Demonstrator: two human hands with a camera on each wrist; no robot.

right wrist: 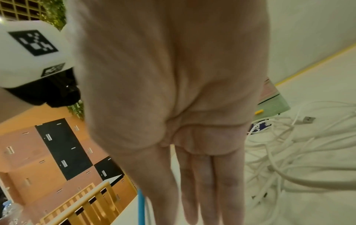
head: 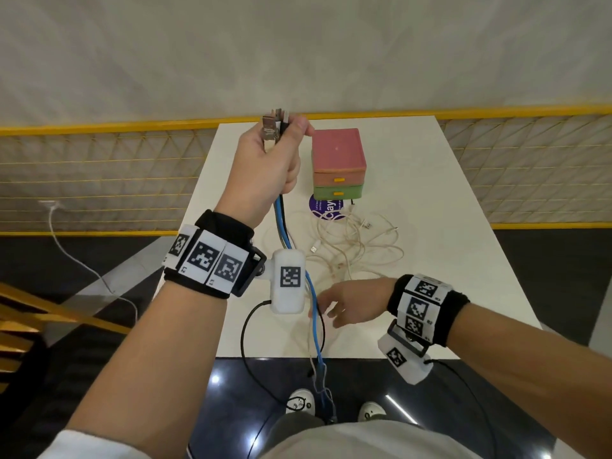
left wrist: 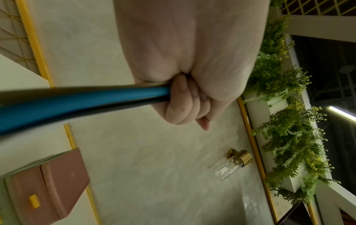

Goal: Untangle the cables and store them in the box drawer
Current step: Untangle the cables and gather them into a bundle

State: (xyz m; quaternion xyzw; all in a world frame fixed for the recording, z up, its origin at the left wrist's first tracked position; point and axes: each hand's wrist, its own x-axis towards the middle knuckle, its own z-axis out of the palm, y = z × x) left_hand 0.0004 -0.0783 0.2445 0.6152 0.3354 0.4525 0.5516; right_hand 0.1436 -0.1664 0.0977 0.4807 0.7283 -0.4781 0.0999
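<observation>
My left hand is raised above the table and grips a bundle of cables, their metal plugs sticking out above the fist. The blue cable and darker ones hang from the fist past the table's front edge toward the floor; in the left wrist view the blue cable runs out of the curled fingers. My right hand reaches left with straight fingers at the hanging cables. White cables lie tangled on the table. The pink and green drawer box stands behind them, drawers closed.
The white table ends near me at the front edge. A purple round sticker lies in front of the box. A yellow railing with mesh runs behind the table. My shoes stand on the dark floor below.
</observation>
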